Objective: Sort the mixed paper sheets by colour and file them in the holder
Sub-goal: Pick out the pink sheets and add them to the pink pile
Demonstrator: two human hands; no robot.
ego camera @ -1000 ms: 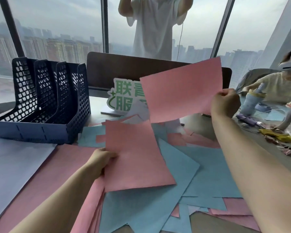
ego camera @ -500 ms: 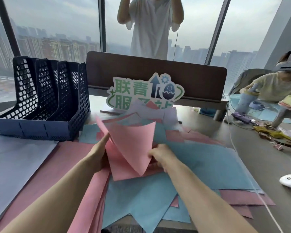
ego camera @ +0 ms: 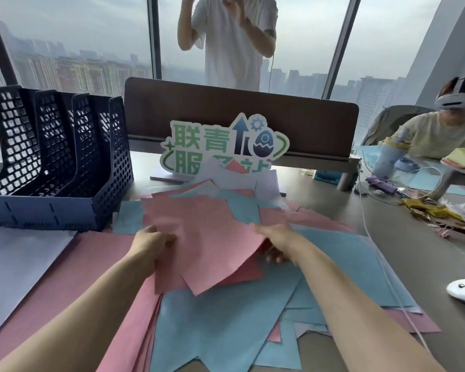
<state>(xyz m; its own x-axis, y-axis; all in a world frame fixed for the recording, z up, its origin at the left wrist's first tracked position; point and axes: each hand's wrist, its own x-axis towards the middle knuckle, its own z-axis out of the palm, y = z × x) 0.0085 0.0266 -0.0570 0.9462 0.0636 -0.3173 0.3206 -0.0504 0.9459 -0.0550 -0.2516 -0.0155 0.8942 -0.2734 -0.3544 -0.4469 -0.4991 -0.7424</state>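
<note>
1. Pink paper is what both hands have: a small sheaf of pink sheets (ego camera: 207,237), lifted slightly above the mixed pile (ego camera: 253,304) at the middle of the desk (ego camera: 403,253).
2. The left hand (ego camera: 151,244) pinches the sheaf's left edge, thumb on top and the other fingers hidden beneath the paper.
3. The right hand (ego camera: 278,241) grips the right edge, thumb above, fingertips showing curled under the paper's lower side.
4. The sheaf's long axis looks to run from the near edge of the desk towards the far edge, tilted a little; its near corner hangs over blue sheets (ego camera: 220,326) of the pile.
5. The relation that matters, as I judge it: a sorted pink stack (ego camera: 97,269) lies along the near-left part of the desk, directly under and beside the left forearm, so the sheaf goes leftward and the left hand is the nearer one to lead it.
6. A pale lilac stack (ego camera: 19,264) sits further left, at the desk's left edge, touching the pink one.
7. The holder (ego camera: 65,162), dark blue mesh with its slots apparently unfilled, stands at the far-left corner, beyond both stacks and well apart from either hand.
8. Filing has not begun; much blue and pink, with some pale sheets near the sign (ego camera: 223,146), remains unsorted.
</note>
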